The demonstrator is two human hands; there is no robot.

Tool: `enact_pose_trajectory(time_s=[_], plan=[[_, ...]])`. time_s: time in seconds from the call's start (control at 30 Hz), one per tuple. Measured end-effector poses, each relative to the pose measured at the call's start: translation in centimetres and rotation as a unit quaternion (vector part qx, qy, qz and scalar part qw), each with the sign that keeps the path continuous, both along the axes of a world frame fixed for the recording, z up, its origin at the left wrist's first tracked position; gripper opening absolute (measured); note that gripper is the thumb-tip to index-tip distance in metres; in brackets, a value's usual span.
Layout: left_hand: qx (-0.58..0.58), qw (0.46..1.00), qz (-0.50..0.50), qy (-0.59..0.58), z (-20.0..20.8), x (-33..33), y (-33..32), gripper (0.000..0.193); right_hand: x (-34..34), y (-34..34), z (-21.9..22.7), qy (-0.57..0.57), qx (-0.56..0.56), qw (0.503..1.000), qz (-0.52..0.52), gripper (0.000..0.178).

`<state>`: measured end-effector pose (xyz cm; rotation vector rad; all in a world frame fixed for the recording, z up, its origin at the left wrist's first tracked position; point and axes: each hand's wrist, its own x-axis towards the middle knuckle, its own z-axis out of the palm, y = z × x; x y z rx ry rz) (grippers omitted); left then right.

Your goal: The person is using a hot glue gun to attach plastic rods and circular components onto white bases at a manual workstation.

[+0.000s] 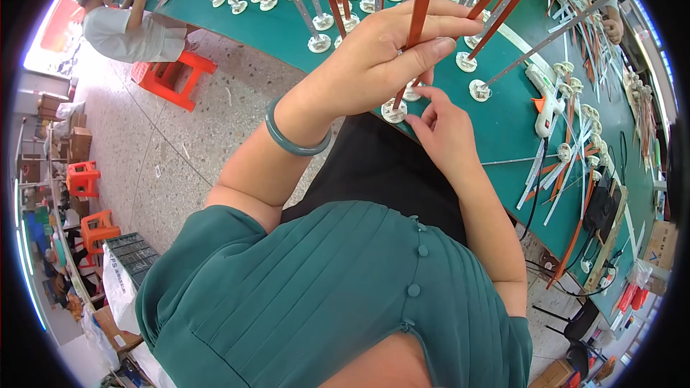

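Observation:
My left hand [402, 50] has a red-brown strip [422, 7] between its thumb and fingers. The strip stands almost upright, its lower end in a white round base [394, 111] at the table's near edge. My right hand [447, 129] is at the right side of that base, thumb and index finger curled in at its rim; how firmly they grip is hard to see. Just behind, a second white base is partly hidden by my fingers. To the right stand another white base [466, 62] with a red-brown strip and one [480, 90] with a leaning grey strip.
Many grey and red-brown strips on white bases stand on the green table [507, 129]. A white glue gun [548, 108] with an orange trigger lies right, beside a pile of loose strips [564, 172]. A person [129, 21] sits on a red stool [176, 75]; another works far right.

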<state>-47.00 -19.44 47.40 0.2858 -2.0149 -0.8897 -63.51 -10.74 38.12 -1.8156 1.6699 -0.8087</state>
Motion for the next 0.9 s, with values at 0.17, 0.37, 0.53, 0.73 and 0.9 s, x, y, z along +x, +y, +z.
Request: enact_pose_trajectory(time_s=[0.17,0.37,0.53,0.73,0.9], plan=[[0.003,1.0,-0.008,-0.003,0.0,0.1,-0.1,0.034,0.0,-0.7,-1.2,-0.054,-0.078,0.995,-0.026,0.02],[0.005,1.0,-0.003,0.003,0.0,0.0,0.0,0.035,0.5,-0.4,-1.1,-0.076,-0.099,0.991,-0.051,0.013],[-0.012,1.0,-0.006,0.004,0.1,0.2,0.1,0.036,0.8,0.0,-1.2,-0.07,-0.112,0.99,-0.056,0.015],[-0.014,1.0,-0.01,0.004,0.0,0.0,0.2,0.036,1.2,-0.3,-1.7,-0.045,-0.158,0.986,-0.04,0.018],[0.005,1.0,-0.001,0.006,-0.2,-0.1,0.3,0.034,1.0,0.0,-1.4,0.01,-0.176,0.984,-0.039,0.017]])
